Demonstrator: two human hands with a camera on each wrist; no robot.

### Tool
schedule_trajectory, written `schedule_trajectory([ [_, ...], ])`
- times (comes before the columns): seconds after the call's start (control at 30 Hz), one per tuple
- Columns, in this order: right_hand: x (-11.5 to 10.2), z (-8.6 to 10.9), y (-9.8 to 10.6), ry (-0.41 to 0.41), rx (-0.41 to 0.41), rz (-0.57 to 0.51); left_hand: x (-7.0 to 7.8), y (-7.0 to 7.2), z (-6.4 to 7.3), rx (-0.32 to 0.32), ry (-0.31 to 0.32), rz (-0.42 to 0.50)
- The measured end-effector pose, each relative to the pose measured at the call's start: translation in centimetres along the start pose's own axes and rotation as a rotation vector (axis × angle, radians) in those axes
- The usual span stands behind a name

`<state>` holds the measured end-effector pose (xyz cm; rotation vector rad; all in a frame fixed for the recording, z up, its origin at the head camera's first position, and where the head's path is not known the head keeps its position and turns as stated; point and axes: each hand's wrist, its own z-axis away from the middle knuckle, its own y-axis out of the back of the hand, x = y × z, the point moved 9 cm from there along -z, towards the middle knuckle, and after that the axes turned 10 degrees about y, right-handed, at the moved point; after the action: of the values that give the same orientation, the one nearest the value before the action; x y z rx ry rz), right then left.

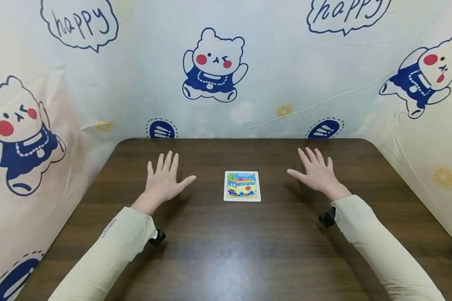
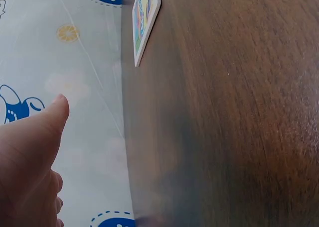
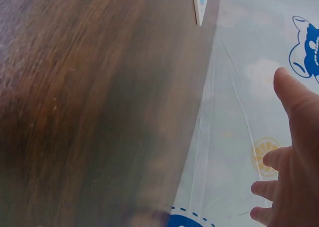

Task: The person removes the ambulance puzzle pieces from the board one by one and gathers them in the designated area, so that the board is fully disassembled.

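Note:
A small square picture puzzle (image 1: 242, 186) with a white frame lies flat on the dark wooden table. Its picture is a yellow ambulance with a red cross and blue wheels. My left hand (image 1: 163, 180) is held to the left of it, fingers spread and thumb toward the puzzle, holding nothing. On the other side, my right hand (image 1: 318, 173) has its fingers spread too and is likewise without anything in it. Both hands are apart from the puzzle. One corner of the puzzle (image 2: 145, 23) shows at the top of the left wrist view, and a tip of it (image 3: 201, 5) in the right wrist view.
The brown table (image 1: 211, 251) reaches back to a pale curtain (image 1: 271, 62) printed with bears, lemon slices and lettering. The curtain also lines both sides. Light-coloured sleeves cover the arms, with a small black camera (image 1: 327, 218) at the right wrist and another (image 1: 157, 238) at the left.

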<state>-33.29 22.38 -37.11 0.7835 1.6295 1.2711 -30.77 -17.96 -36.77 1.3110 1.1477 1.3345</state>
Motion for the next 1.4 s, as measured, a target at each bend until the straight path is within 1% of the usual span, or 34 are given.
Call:
schedule_trajectory([
  [0.17, -0.5, -0.2, 0.2, 0.019, 0.016, 0.011, 0.6, -0.2, 0.0, 0.008, -0.027, 0.011],
  [0.33, -1.0, -0.6, 0.3, 0.041, 0.030, 0.013, 1.5, -0.5, -0.1, 0.017, -0.068, 0.023],
  [0.47, -1.6, -0.9, 0.5, 0.060, 0.041, 0.013, 2.7, -0.8, -0.2, 0.019, -0.112, 0.027],
  [0.63, -2.6, -1.4, 0.5, 0.079, 0.034, 0.000, 4.5, -1.3, -0.2, 0.015, -0.178, 0.044],
  [0.77, -3.5, -1.9, 0.5, 0.102, 0.036, -0.027, 6.0, -1.9, 0.0, -0.017, -0.224, 0.071],
  [0.9, -4.3, -2.5, 0.2, 0.119, 0.040, -0.046, 7.3, -2.7, -0.1, -0.045, -0.247, 0.076],
  [1.0, -4.9, -2.9, 0.1, 0.133, 0.038, -0.064, 8.0, -3.2, -0.4, -0.056, -0.256, 0.069],
  [1.17, -5.8, -3.4, -0.2, 0.146, 0.026, -0.089, 9.1, -3.7, -0.6, -0.067, -0.288, 0.076],
  [1.4, -7.3, -4.3, -0.9, 0.188, 0.020, -0.121, 10.1, -5.0, -1.0, -0.138, -0.307, 0.085],
])
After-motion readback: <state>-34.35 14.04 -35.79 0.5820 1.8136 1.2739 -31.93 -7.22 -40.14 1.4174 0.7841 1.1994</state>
